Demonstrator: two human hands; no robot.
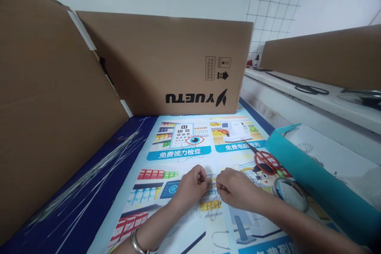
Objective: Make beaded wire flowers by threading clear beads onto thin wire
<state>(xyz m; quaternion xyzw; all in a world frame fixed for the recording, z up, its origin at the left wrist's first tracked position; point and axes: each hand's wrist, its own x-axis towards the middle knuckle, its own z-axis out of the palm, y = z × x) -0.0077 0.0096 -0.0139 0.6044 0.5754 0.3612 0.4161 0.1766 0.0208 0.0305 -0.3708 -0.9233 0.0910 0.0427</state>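
My left hand (193,184), with a silver bangle (137,242) at its wrist, is closed in a pinch above a printed poster. Close beside it, my right hand (235,188) is closed too, its knuckles facing up. A thin wire (212,210), bent into loops, runs between the fingers of both hands and hangs just below them; its exact ends are hard to see. A bent piece of wire (218,240) lies on the poster nearer to me. Red-handled scissors (266,162) rest right of my right hand, and a roll of clear tape (290,194) lies beside its forearm.
A bundle of thin straight wires (89,178) lies on the blue cloth at left. Cardboard panels (143,63) stand at the left and back. At right is a teal-edged box (321,178) with small wire pieces inside. Dark scissors (300,85) lie on a white ledge (333,103).
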